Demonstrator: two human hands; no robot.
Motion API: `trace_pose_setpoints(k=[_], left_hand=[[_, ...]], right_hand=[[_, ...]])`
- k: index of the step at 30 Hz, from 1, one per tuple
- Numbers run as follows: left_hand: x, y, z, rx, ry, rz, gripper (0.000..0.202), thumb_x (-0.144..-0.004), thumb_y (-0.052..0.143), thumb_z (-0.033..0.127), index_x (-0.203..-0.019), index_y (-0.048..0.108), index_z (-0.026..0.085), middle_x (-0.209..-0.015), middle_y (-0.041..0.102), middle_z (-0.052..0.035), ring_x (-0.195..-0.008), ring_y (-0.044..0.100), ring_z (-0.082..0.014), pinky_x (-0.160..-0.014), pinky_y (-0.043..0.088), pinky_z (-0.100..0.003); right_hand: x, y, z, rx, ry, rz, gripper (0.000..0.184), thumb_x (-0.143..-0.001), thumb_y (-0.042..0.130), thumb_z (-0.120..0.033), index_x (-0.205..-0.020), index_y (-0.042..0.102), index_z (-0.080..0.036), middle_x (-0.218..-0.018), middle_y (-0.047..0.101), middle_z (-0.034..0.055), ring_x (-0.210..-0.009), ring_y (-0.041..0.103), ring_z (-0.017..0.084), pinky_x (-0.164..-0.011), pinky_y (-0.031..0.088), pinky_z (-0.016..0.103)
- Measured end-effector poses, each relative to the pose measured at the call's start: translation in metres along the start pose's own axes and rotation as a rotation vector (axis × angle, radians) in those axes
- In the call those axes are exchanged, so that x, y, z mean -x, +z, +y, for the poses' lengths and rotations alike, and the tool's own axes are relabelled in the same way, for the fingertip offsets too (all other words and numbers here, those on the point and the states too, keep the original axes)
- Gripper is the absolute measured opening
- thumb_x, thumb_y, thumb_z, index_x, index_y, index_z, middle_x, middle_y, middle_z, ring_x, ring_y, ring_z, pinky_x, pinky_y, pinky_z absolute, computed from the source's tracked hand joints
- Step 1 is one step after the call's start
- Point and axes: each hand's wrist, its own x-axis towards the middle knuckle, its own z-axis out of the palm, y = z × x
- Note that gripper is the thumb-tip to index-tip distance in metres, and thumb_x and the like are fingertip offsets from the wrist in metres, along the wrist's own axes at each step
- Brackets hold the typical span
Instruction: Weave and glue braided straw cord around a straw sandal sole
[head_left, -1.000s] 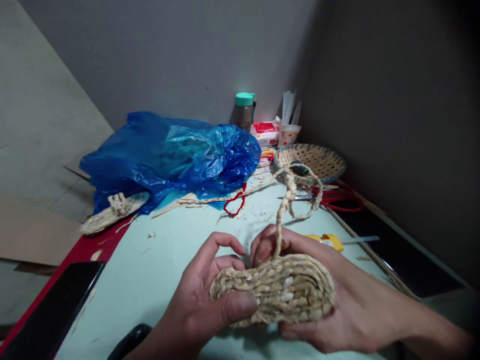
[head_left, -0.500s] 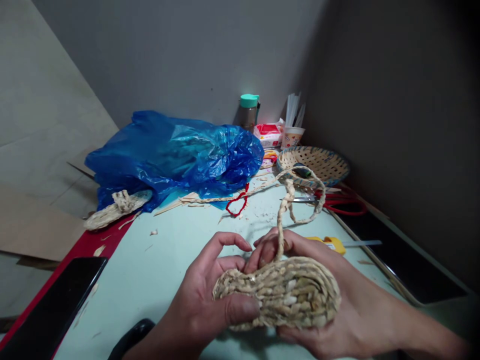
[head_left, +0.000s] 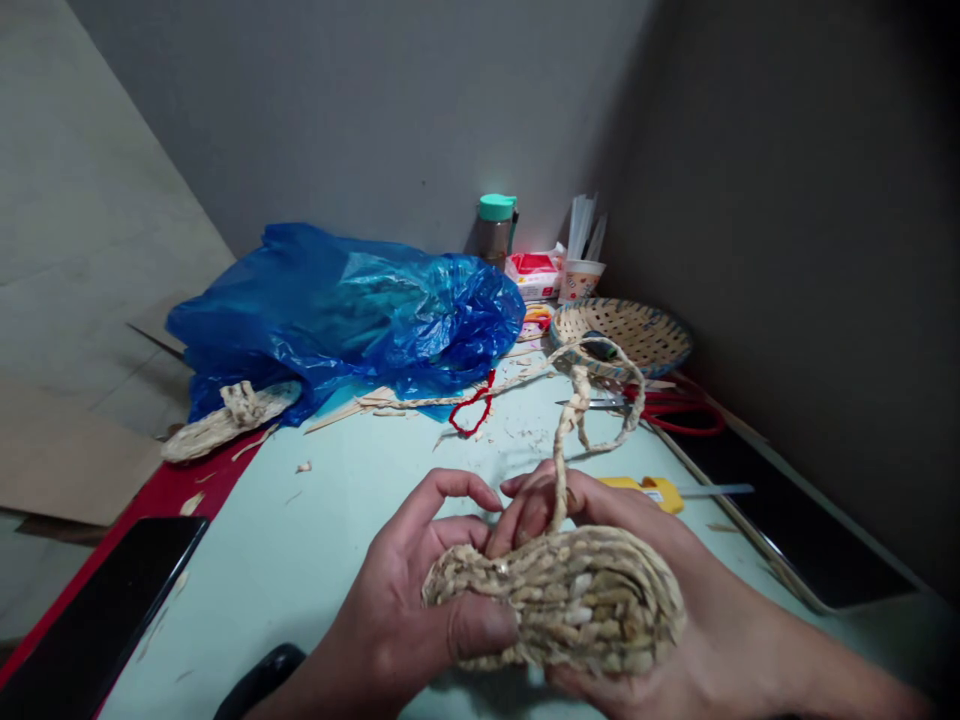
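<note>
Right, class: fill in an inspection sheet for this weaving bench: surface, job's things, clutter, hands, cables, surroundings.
Surface: pale green table, strewn with straw scraps.
Job's things: oval woven straw piece held above the table; braided cord rises from it, looping towards the wicker basket.
Clutter: blue plastic bag, second woven piece, red scissors, yellow knife, green-capped bottle, cup, dark phone.
Hands: left hand grips the piece's left end, thumb on top; right hand cradles it from beneath.
Cables: nothing seen.
Surroundings: grey walls meeting in a corner.
</note>
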Motion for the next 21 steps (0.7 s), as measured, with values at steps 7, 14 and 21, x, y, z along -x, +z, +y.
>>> trace_pose_setpoints(k=[7,14,21], left_hand=[[0.0,0.001,0.004,0.057,0.001,-0.043,0.052,-0.077,0.08,0.039,-0.12,0.056,0.025,-0.104,0.069,-0.0069,-0.09,0.068,-0.0229,-0.077,0.05,-0.032],[0.004,-0.007,0.012,-0.26,0.291,0.258,0.05,-0.077,0.075,0.056,-0.118,0.068,0.028,-0.12,0.068,-0.0068,-0.108,0.063,-0.0277,-0.092,0.049,-0.033],[0.003,0.004,-0.005,-0.889,0.812,0.215,0.05,-0.078,0.075,0.021,-0.125,0.062,0.03,-0.115,0.07,-0.0061,-0.106,0.064,-0.0272,-0.092,0.051,-0.035]], right_hand=[[-0.003,0.003,-0.007,-0.135,0.014,0.054,0.046,-0.063,0.077,-0.007,-0.101,0.053,-0.022,-0.093,0.064,0.0006,-0.079,0.064,0.017,-0.072,0.055,0.024],[-0.005,-0.003,-0.021,-0.207,0.012,0.164,0.044,-0.059,0.076,-0.006,-0.095,0.055,-0.022,-0.094,0.065,0.0023,-0.084,0.066,0.019,-0.075,0.057,0.024],[-0.005,-0.001,-0.009,-0.142,-0.076,0.119,0.045,-0.064,0.077,-0.007,-0.1,0.055,-0.023,-0.097,0.065,0.0023,-0.086,0.065,0.019,-0.075,0.056,0.026]])
